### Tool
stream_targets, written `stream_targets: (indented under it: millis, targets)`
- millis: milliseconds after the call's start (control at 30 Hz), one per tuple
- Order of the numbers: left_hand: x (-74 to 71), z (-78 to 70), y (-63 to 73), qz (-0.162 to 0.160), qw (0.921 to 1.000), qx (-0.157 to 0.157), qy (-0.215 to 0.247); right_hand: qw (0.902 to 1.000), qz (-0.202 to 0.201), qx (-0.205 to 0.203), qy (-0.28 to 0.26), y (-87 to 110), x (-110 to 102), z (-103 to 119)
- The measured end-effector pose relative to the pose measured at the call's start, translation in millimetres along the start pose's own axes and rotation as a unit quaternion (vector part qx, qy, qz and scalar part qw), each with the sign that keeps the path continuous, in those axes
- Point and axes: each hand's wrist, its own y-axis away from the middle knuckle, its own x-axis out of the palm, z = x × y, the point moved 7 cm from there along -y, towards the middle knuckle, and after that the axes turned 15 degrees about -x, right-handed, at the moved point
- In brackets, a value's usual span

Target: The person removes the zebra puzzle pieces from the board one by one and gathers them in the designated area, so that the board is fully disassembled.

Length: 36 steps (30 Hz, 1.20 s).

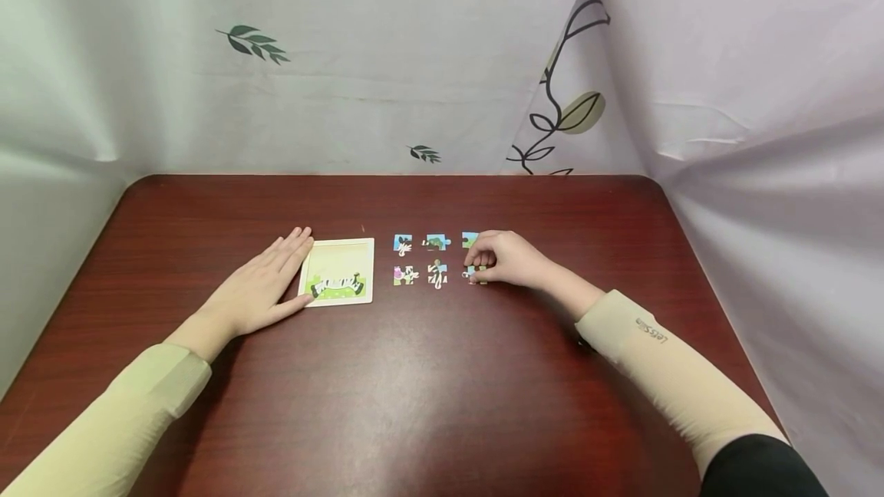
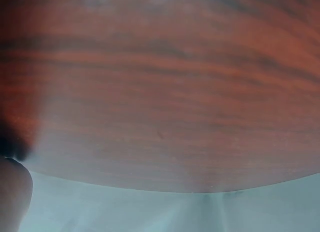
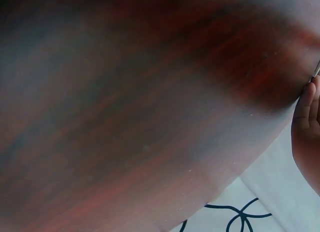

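Observation:
A square puzzle tray (image 1: 371,271) with a pale frame lies left of centre in the head view, a striped zebra body and green grass showing along its bottom. My left hand (image 1: 258,286) lies flat, fingers straight, its fingertips and thumb touching the tray's left edge. To the right of the tray, several jigsaw pieces (image 1: 437,241) are laid out in two rows. At the lower right of these, my right hand (image 1: 514,258) pinches a puzzle piece (image 1: 473,272) between thumb and fingers, partly covering it. Another piece (image 1: 470,238) lies just beyond those fingers.
All of this lies on a dark red wooden table (image 1: 414,374) with rounded far corners. White cloth (image 1: 387,37) with leaf prints hangs behind and at both sides. The left wrist view shows mainly table surface (image 2: 165,101); the right wrist view catches fingers at its right edge.

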Motion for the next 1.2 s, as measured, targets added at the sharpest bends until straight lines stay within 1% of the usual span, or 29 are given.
stream_targets:
  millis: [300, 433, 567, 733, 933, 1067, 1200]
  targets:
    - [-0.9, 0.0, 0.1, 0.003, 1.0000, -0.001, 0.003, 0.9997, -0.021, -0.009, -0.007, -5.3, -7.8, 4.0]
    - [-0.8, 1.1, -0.1, 0.007, 1.0000, -0.003, 0.005, 0.9995, -0.026, -0.015, -0.008, -11.5, -10.4, 7.5]
    - [-0.3, 2.0, -0.4, 0.011, 0.9999, -0.003, 0.005, 0.9994, -0.023, -0.020, -0.017, -20.0, -9.2, 12.7]
    - [-0.5, 2.1, -0.8, 0.017, 0.9999, -0.002, 0.003, 0.9992, -0.012, -0.027, -0.027, -33.9, -3.3, 21.4]
    - [-1.0, 1.4, -1.1, 0.023, 0.9997, 0.003, -0.003, 0.9982, 0.002, -0.046, -0.038, -54.1, 5.1, 35.9]
    - [-1.2, 1.8, -1.2, 0.020, 0.9997, 0.011, -0.013, 0.9973, 0.013, -0.054, -0.049, -69.7, 12.9, 45.0]
    - [-2.0, 1.5, -0.7, 0.015, 0.9995, 0.019, -0.019, 0.9961, 0.028, -0.052, -0.066, -85.8, 22.6, 54.4]
